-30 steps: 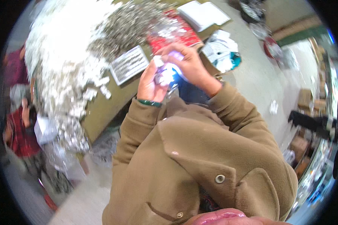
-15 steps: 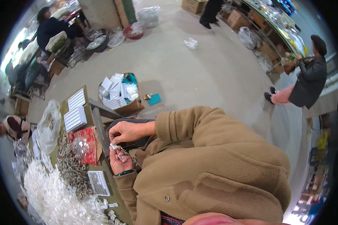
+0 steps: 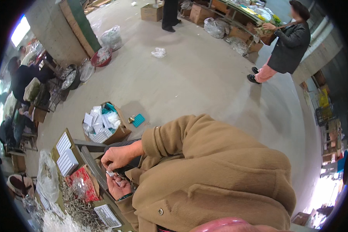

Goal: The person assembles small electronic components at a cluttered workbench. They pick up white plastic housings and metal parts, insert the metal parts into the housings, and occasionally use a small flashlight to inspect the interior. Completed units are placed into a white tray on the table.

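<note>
My right hand (image 3: 119, 157) reaches in from the upper side, fingertips pinched on a small white piece (image 3: 110, 173). Just below it, my left hand (image 3: 117, 188) is turned palm up with its fingers curled at the same piece. More pale bits lie in the left palm, too small to make out. A dark band circles the left wrist. Both hands are beside the table edge, close to my brown coat. On the table are a heap of small grey metal-looking parts (image 3: 81, 205) and a pile of clear-white pieces (image 3: 60, 221).
Slotted white trays (image 3: 67, 162) and a red packet (image 3: 82, 183) lie on the table, near a clear plastic bag (image 3: 48, 176). Beyond the table stands a carton of trays (image 3: 121, 133). A person (image 3: 288, 42) stands at the right; others sit at the left.
My view has swung toward the right, so the table and carton sit farther left and lower. Both hands remain together at the small white piece.
</note>
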`<state>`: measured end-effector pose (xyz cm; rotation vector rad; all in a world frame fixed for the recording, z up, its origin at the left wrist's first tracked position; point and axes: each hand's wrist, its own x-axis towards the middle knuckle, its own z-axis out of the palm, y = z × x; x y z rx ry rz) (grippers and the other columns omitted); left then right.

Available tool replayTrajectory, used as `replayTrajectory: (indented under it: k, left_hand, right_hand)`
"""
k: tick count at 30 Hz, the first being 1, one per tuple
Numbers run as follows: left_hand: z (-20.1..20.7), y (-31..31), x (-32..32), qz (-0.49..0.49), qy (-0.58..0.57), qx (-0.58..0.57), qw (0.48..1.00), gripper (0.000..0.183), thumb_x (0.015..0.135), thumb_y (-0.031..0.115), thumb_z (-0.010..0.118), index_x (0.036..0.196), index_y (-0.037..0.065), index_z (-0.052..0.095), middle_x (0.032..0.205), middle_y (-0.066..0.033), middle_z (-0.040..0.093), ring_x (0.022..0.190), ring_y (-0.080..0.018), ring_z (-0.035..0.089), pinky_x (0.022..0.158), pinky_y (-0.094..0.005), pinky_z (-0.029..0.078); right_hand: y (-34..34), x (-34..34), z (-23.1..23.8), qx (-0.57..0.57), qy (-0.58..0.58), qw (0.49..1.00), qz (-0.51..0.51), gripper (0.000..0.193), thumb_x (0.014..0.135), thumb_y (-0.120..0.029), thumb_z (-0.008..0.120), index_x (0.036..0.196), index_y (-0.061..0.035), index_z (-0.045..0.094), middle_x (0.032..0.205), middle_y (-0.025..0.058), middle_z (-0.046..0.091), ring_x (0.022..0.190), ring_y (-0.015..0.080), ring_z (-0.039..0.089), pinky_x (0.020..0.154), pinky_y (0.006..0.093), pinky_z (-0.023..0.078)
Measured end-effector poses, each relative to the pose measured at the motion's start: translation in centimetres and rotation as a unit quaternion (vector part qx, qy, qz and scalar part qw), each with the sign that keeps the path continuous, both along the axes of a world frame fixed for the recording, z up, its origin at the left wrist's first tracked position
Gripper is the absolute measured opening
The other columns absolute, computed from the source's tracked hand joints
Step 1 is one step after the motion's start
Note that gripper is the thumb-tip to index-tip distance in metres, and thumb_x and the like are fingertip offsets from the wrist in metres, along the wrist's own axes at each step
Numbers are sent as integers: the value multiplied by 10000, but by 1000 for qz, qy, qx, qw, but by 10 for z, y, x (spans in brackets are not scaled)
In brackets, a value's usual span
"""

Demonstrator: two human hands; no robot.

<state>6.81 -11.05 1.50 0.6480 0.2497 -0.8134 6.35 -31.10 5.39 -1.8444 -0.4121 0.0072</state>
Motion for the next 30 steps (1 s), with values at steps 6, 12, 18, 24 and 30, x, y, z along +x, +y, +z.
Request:
replayTrajectory:
  k: [6, 12, 18, 24, 30]
  left_hand:
    - [-5, -9, 2, -43, -8, -25, 999, 192, 964, 307, 568, 973, 118, 597, 831, 10, 664, 626, -27, 569, 414, -167, 365]
    - [-11, -17, 2, -81, 2, -25, 996, 206, 971, 305, 554, 985, 100, 575, 849, -28, 656, 624, -47, 567, 409, -171, 367]
    - [-2, -29, -1, -70, -24, -5, 997, 182, 973, 291, 545, 962, 112, 578, 804, -9, 643, 603, -44, 544, 408, -169, 352]
    - [5, -28, -6, -62, -32, 46, 997, 220, 952, 340, 579, 916, 123, 588, 758, 8, 636, 565, -28, 522, 386, -165, 324]
    - [1, -22, -8, -36, -1, 44, 998, 252, 954, 387, 569, 900, 141, 581, 757, 34, 633, 539, -12, 502, 368, -158, 303]
  right_hand:
    - [-7, -5, -4, -19, -4, 1000, -11, 135, 777, -135, 680, 832, -19, 642, 782, 128, 668, 753, 284, 643, 669, 378, 490]
    - [-20, -11, -6, -8, 8, 1000, 20, 109, 767, -101, 679, 813, -7, 647, 767, 115, 664, 735, 243, 633, 665, 364, 482]
    - [-27, -16, -6, 40, 40, 998, -1, 150, 750, -127, 701, 823, 0, 667, 773, 94, 676, 726, 171, 623, 663, 328, 489]
    - [-26, -13, -12, 49, 56, 997, 4, 179, 742, -144, 710, 832, 7, 672, 780, 104, 683, 734, 175, 631, 664, 328, 498]
    - [-16, -13, -9, -18, 14, 1000, 2, 177, 778, -177, 688, 841, -13, 666, 809, 115, 680, 744, 220, 630, 673, 360, 492]
